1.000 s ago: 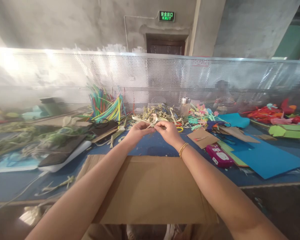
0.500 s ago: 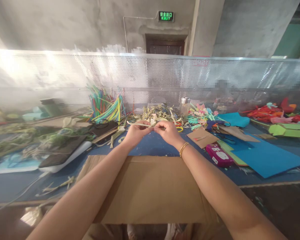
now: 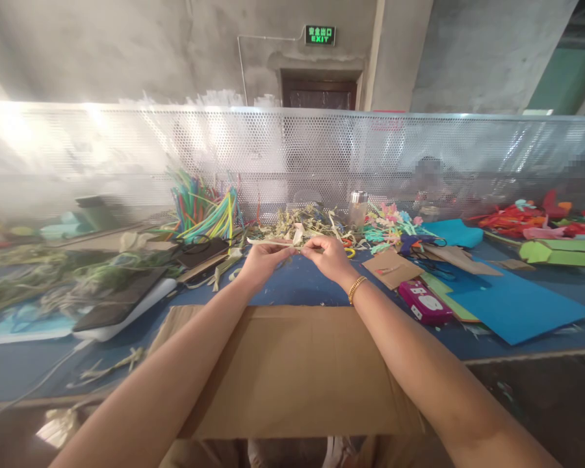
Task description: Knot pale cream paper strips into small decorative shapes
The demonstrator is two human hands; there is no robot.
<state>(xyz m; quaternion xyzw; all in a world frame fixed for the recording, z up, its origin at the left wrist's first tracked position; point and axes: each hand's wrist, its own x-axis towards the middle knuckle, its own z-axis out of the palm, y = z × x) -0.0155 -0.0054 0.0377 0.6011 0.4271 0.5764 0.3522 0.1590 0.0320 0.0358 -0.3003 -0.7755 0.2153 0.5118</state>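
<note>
Both hands meet over the blue table, just beyond a sheet of brown cardboard (image 3: 292, 370). My left hand (image 3: 262, 260) and my right hand (image 3: 327, 255) each pinch a thin pale green leaf strip (image 3: 273, 242) that runs between the fingertips and sticks out to the left. A gold bracelet (image 3: 357, 288) sits on my right wrist. Right behind the hands lies a heap of dried leaf strips (image 3: 306, 224).
A perforated metal screen (image 3: 292, 156) walls off the table's far side. Coloured straws (image 3: 205, 211) stand left of centre; a tablet (image 3: 121, 299) lies left. Paper flowers (image 3: 392, 227), a metal jar (image 3: 358, 207), a pink case (image 3: 426, 302) and blue paper (image 3: 511, 305) lie right.
The hands have stayed together at the same spot, fingers working the strip; its free end now points out leftwards. The view shifted slightly.
</note>
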